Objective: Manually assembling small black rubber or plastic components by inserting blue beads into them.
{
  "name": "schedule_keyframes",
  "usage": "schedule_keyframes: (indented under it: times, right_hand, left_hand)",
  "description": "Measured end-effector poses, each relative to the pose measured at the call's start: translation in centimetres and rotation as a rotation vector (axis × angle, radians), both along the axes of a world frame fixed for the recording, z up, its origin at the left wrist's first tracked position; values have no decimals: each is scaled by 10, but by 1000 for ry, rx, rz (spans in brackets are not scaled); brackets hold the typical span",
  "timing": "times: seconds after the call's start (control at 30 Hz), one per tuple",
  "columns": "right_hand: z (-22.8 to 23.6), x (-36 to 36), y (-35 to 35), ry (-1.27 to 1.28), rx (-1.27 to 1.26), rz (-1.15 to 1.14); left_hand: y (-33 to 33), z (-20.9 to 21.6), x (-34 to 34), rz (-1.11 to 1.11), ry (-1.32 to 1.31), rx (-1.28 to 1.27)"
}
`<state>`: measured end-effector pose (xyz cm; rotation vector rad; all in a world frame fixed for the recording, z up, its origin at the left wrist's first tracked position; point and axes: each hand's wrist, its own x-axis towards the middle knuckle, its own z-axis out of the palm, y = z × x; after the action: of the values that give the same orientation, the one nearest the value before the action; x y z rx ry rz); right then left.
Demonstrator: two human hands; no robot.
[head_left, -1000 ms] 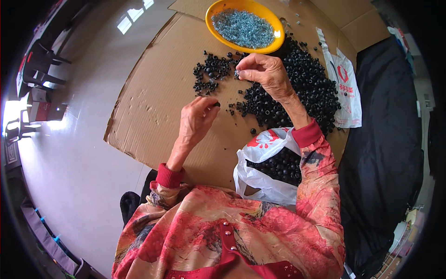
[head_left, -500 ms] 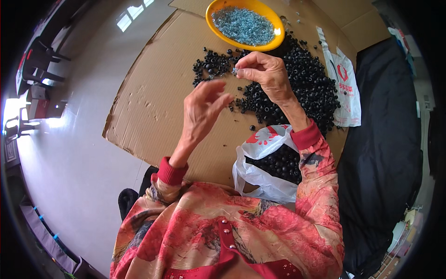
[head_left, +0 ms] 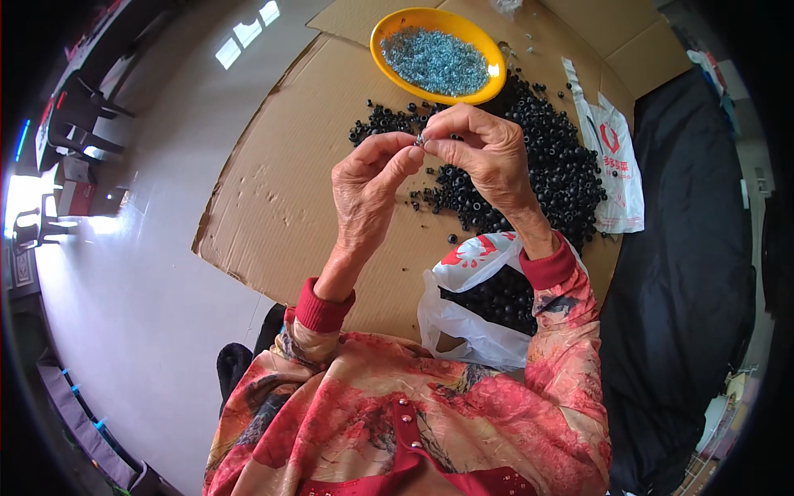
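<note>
My left hand (head_left: 366, 188) and my right hand (head_left: 486, 157) meet fingertip to fingertip over the cardboard. Both are closed in a pinch around one tiny, shiny piece (head_left: 419, 140), part dark and part clear; the fingers cover most of it. Behind and beside my right hand spreads a heap of small black ring-like parts (head_left: 554, 157). A smaller group of the same black parts (head_left: 376, 121) lies just past my left fingertips. Beyond the hands stands a yellow oval bowl (head_left: 378, 62), filled with small clear bluish pieces (head_left: 436, 62).
A white plastic bag (head_left: 488, 339) holding black parts sits near my body. Another white bag (head_left: 616, 165) lies flat at the right. Brown cardboard (head_left: 273, 182) lies under everything, with black fabric (head_left: 686, 273) on its right and a dark chair (head_left: 83, 116) far left.
My left hand has moved right and forward from open air, its fingers closing at the tiny piece that my right hand was pinching. The view has shifted slightly.
</note>
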<state>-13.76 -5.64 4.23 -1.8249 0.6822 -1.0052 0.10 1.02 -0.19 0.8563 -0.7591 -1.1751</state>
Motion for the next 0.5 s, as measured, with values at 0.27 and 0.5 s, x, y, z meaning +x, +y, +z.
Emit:
schedule_keyframes:
  times: [0.27,0.5]
  right_hand:
    - [5,2,5,41,-2,-29]
    - [3,6,4,-4,-59,-81]
  left_hand:
    - [-3,6,-1,24,22,-21]
    - [-8,8,-7,21,120,8]
